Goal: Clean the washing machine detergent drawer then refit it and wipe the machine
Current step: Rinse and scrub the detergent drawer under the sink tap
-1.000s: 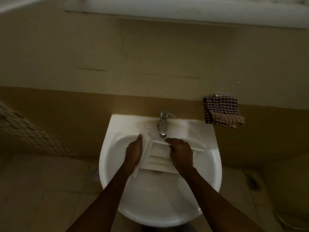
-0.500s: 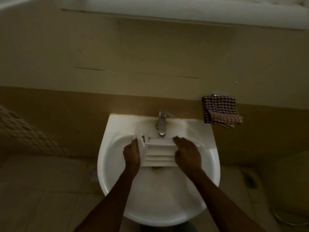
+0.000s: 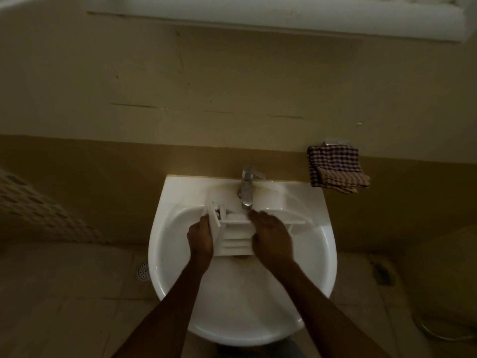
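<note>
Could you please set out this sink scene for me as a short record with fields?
place: white sink against the wall
task item: white detergent drawer, held over the basin just below the tap
left hand: grips the drawer's left end
right hand: lies on the drawer's right part; grip unclear
water: cannot tell whether it is running
nearby: checked cloth hanging on the wall right of the sink; floor drain to its left

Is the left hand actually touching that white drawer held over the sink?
Touching. The head view shows the left hand gripping the left side wall of the drawer, with no gap between them.
</note>
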